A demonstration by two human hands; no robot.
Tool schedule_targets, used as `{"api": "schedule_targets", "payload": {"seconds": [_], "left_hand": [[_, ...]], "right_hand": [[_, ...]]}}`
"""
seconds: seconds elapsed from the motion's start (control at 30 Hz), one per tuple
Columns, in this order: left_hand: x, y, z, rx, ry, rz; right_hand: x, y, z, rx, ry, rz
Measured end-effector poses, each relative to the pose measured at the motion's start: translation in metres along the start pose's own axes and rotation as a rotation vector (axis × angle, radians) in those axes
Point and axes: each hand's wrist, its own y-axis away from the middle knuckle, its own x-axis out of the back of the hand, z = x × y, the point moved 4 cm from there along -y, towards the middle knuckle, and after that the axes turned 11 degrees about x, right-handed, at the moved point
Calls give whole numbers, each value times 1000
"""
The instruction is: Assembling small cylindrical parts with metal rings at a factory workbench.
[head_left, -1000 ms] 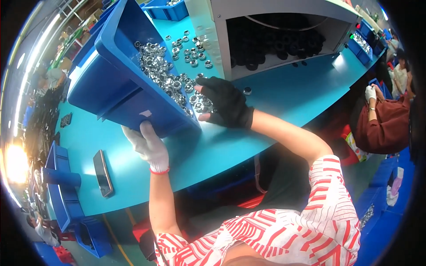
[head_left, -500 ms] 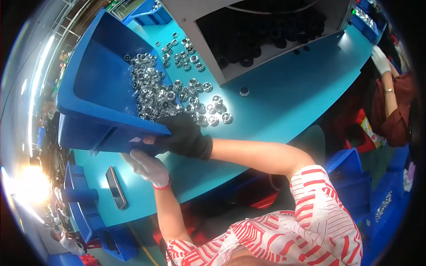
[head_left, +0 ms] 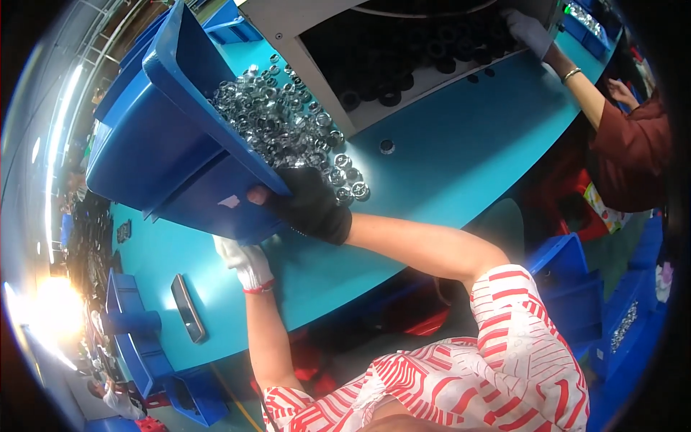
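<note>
- A teal table point(head_left: 446, 187) spans the scene from near left to far right.
- A pale housing point(head_left: 309, 72) stands on its far side, and black rings point(head_left: 437, 49) lie inside the dark opening.
- A large blue bin point(head_left: 165, 144) leans over the left part of the table, tipped with its open mouth toward the far right; a small torn white patch shows on its near wall.
- At the far right, a co-worker in a dark red sleeve point(head_left: 633, 140) reaches a white-gloved hand point(head_left: 529, 34) into the right end of the opening.
- Blue containers point(head_left: 137, 345) stand at the near left, past the table's edge.
- A heap of shiny metal parts point(head_left: 273, 122) runs from the bin's mouth onto the table, reaching close to the housing's left corner.
- The right hand point(head_left: 309, 205), in a black glove with a bare thumb tip, is closed over the bin's near right rim, thumb against the outer wall.
- The left hand point(head_left: 245, 261), in a white glove with a red cuff edge, is at the bin's lower near edge; its fingers are hidden there, so I cannot tell how far they are closed or whether they grip it.
- A phone point(head_left: 188, 308) lies on the table's near left.
- One single metal part point(head_left: 387, 147) sits right of the heap, apart from it.
</note>
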Motion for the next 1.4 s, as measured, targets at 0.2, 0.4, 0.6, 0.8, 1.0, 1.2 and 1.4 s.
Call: {"api": "schedule_targets", "payload": {"seconds": [0.2, 0.4, 0.6, 0.8, 1.0, 1.2, 1.4], "left_hand": [[12, -2, -6, -401, -510, -3], [5, -2, -6, 22, 76, -33], [8, -3, 8, 119, -428, 231], [-1, 71, 67, -390, -52, 13], [-52, 134, 75, -478, -1100, -423], [-79, 127, 57, -302, -1209, -477], [-86, 124, 41, -439, -1248, -404]], "right_hand": [[-3, 0, -6, 84, -18, -35], [4, 0, -9, 76, -18, -40], [10, -9, 0, 126, -8, 162], [19, -16, 7, 192, 32, 181], [5, -14, 10, 178, 116, 49], [3, -20, 15, 312, 303, 102], [5, -18, 7, 300, 297, 24]]}}
